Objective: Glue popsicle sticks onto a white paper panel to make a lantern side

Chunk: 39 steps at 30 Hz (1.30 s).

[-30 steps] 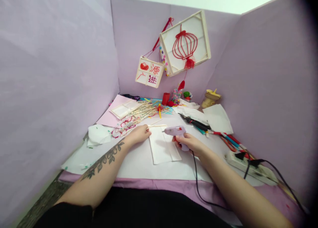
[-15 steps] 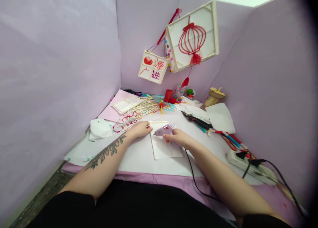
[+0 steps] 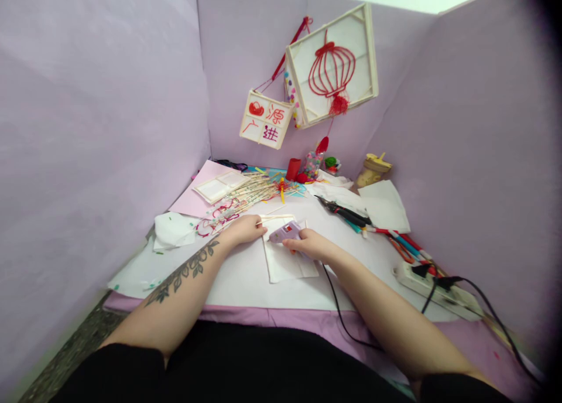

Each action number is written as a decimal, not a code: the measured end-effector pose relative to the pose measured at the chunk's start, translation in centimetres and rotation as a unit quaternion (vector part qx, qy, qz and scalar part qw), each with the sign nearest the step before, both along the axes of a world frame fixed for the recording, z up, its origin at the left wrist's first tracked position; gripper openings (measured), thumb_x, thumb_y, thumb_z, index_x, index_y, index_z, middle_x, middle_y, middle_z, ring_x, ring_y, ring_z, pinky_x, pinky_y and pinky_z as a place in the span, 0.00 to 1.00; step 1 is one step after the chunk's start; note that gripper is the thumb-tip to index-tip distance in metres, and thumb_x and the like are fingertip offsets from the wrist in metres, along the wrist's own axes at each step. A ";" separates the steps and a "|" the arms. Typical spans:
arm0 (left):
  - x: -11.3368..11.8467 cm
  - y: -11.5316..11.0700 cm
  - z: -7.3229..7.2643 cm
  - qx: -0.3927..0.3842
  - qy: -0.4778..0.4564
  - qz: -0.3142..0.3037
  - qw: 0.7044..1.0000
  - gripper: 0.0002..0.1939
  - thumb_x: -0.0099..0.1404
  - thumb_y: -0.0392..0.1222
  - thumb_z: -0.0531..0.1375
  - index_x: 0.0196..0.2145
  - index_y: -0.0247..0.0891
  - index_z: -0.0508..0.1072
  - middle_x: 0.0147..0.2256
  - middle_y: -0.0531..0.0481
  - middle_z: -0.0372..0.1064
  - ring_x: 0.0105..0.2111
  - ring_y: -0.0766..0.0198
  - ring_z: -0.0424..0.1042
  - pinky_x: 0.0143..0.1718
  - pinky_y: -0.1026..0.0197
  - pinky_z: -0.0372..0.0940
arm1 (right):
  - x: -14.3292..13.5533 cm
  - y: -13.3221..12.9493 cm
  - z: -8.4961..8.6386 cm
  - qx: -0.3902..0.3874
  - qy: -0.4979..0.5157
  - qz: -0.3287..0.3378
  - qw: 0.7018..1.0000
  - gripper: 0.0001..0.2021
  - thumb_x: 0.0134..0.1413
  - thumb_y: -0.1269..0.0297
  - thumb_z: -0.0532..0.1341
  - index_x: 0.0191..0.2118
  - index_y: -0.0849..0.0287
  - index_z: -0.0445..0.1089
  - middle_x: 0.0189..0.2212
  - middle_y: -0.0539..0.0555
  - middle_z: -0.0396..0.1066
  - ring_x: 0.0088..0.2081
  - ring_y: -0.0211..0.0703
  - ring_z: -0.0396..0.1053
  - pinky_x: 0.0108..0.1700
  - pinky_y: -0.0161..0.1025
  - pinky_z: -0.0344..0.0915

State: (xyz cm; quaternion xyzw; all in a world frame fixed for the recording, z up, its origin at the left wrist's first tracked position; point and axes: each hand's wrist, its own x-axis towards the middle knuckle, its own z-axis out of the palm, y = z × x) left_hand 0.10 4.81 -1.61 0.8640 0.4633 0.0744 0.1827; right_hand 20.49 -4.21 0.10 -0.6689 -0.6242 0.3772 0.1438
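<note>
My right hand [image 3: 307, 243] is closed around a lilac glue gun [image 3: 284, 232], its nozzle pointing left and down over a white rectangular panel [image 3: 283, 265]. Thin pale sticks edge parts of this panel, which lies flat on the white table covering. At the panel's upper left corner, my left hand [image 3: 249, 228] pinches a thin wooden stick [image 3: 274, 217] between thumb and fingers. The stick reaches right along the panel's top edge. A black cord [image 3: 336, 297] runs from below my right hand toward the table's front.
Bundled patterned sticks [image 3: 259, 191] and a small framed panel [image 3: 219, 186] lie at the back left. Black-handled pliers [image 3: 345, 211] rest to the right, near a white power strip [image 3: 439, 289]. A lantern picture [image 3: 332, 69] hangs on the back wall.
The glue gun's nozzle has tipped lower toward the panel's left side. My left hand keeps its pinch at the corner. The whole view has shifted slightly.
</note>
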 end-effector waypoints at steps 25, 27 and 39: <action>0.0 -0.2 0.2 -0.004 -0.006 0.006 1.000 0.12 0.58 0.50 0.56 0.28 0.37 0.68 0.30 0.48 0.71 0.29 0.61 0.68 0.28 0.63 0.55 | 0.2 0.0 -0.1 0.000 -0.029 -0.001 1.000 0.19 0.50 0.48 0.59 0.25 0.62 0.71 0.19 0.51 0.66 0.20 0.36 0.59 0.22 0.34 0.51; 0.1 -0.2 0.2 -0.007 -0.004 0.008 1.000 0.12 0.58 0.50 0.56 0.28 0.38 0.68 0.30 0.48 0.71 0.29 0.61 0.68 0.28 0.63 0.55 | 0.3 0.0 -0.1 0.000 -0.028 -0.001 1.000 0.19 0.51 0.49 0.59 0.25 0.62 0.72 0.20 0.51 0.66 0.20 0.36 0.60 0.22 0.34 0.52; 0.0 -0.1 0.1 -0.008 -0.008 0.006 1.000 0.12 0.58 0.50 0.56 0.28 0.38 0.69 0.30 0.48 0.71 0.30 0.60 0.69 0.30 0.63 0.57 | 0.8 -0.2 0.0 0.002 -0.045 -0.013 0.999 0.20 0.51 0.48 0.60 0.24 0.62 0.71 0.20 0.52 0.67 0.21 0.36 0.62 0.24 0.34 0.54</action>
